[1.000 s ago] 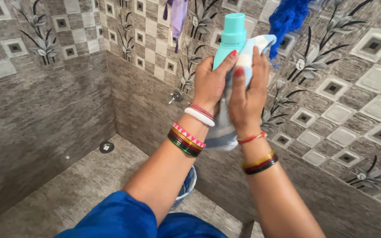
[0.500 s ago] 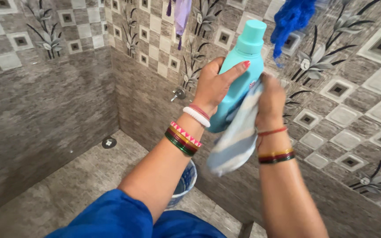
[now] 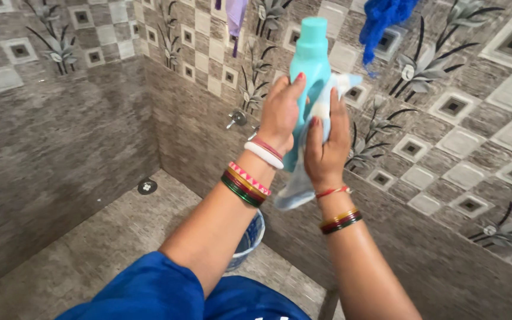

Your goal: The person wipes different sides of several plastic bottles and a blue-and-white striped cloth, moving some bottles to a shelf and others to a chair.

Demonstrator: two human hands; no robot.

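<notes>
Tap [image 3: 236, 118], bucket [image 3: 250, 240] and hanging blue cloth [image 3: 383, 21] surround raised hands.
Left hand [image 3: 280, 115] grips teal bottle [image 3: 309, 71] upright; right hand [image 3: 326, 151] presses striped cloth [image 3: 303, 184] against it.

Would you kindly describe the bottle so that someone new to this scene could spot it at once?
Look at the tiled wall ahead, where the person's two raised hands meet. The left hand grips the bottle upright, while the right hand presses a pale cloth against its side. It is the only turquoise thing, capped and tall, unlike the blue and purple fabrics hanging above.
</notes>
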